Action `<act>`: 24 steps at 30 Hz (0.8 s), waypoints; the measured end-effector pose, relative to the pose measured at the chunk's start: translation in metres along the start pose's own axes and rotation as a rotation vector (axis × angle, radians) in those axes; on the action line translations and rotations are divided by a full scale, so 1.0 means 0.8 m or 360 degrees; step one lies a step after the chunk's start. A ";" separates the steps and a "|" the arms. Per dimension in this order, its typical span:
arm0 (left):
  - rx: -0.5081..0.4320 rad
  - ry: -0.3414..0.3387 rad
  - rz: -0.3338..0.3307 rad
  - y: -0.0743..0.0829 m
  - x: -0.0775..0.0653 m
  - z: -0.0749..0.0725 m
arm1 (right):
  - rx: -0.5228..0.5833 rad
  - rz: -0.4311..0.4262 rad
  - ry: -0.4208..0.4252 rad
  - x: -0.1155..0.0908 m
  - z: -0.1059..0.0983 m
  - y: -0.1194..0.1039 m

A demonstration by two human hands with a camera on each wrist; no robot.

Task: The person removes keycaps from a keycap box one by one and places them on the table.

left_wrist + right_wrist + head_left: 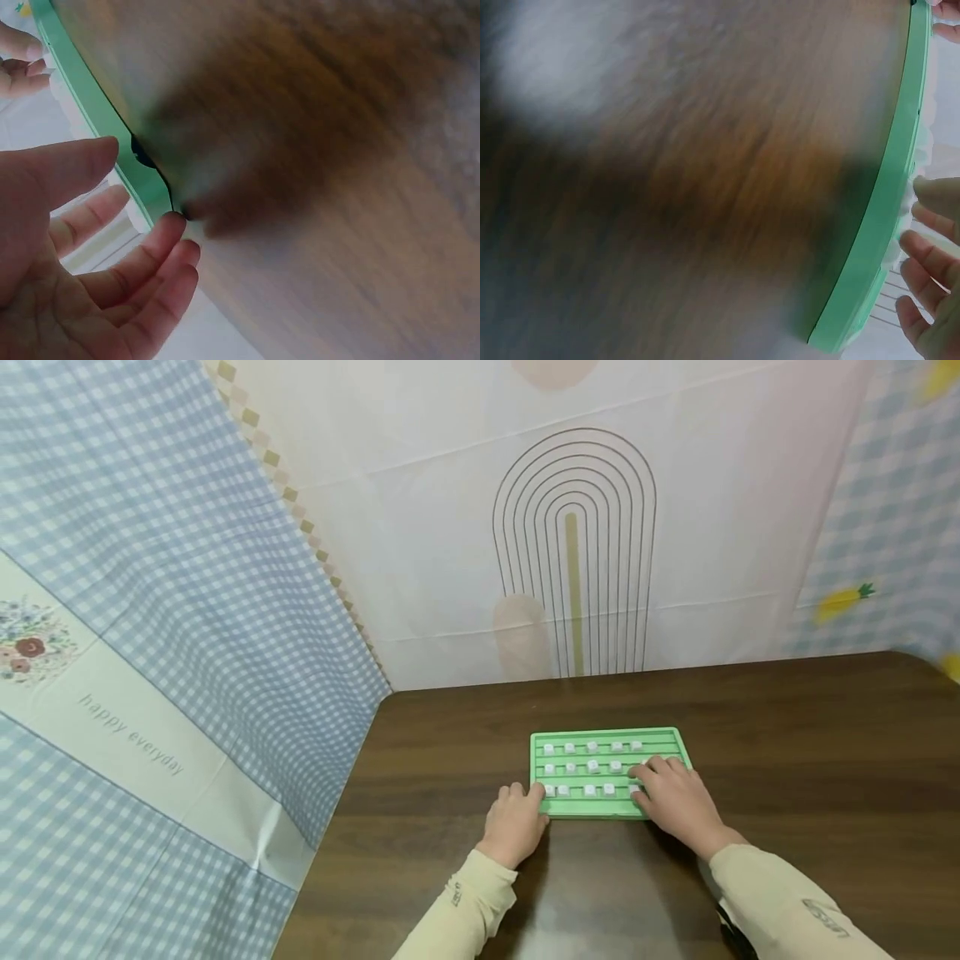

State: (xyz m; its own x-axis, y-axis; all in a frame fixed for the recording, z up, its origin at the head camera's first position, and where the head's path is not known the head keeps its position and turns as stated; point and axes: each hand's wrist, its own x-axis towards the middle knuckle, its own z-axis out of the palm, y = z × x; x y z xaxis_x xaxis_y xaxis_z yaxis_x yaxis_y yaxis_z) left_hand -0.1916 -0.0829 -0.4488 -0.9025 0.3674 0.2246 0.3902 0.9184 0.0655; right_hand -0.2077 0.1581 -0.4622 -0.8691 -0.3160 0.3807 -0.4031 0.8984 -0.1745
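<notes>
A light green tray [592, 807] with raised rails lies on the table, with small white keycap-like cubes [592, 767] standing in three rows. At its front left corner, my left hand [514, 823] grips the tray, thumb on the front side and other fingers round the left end. The left wrist view shows this hand [97, 255] close to the green edge [142, 176]. Over the tray's right end, my right hand [681, 802] has bent, spread fingertips right at the cubes of the middle and front rows, partly covering them. In the right wrist view its fingers [930, 255] stand apart beside the cubes.
The dark wooden table [420, 760] extends around the tray. Behind it hangs a pale cloth [442, 543] with an arch pattern, and a blue checked cloth [187, 527] hangs on the left.
</notes>
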 end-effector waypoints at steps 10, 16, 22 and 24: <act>0.0070 -0.0069 0.0055 -0.003 0.010 0.003 | -0.0013 -0.0006 -0.0048 0.010 0.007 -0.005; 0.0044 -0.0081 0.0080 -0.001 0.015 0.002 | -0.0032 -0.0005 -0.0050 0.010 0.005 -0.003; 0.0092 -0.0102 0.0109 -0.003 0.017 0.002 | 0.0008 0.0067 0.0028 0.013 -0.015 0.011; 0.0096 -0.0108 0.0110 -0.005 0.017 0.001 | 0.0042 0.0154 0.0043 0.013 -0.028 0.023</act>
State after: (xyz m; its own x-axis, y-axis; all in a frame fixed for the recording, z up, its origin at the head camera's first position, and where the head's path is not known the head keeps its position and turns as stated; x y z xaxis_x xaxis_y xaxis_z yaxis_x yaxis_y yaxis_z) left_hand -0.2054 -0.0812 -0.4469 -0.8851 0.4372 0.1598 0.4418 0.8971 -0.0070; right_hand -0.2178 0.1787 -0.4409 -0.8963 -0.2197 0.3852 -0.3257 0.9157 -0.2355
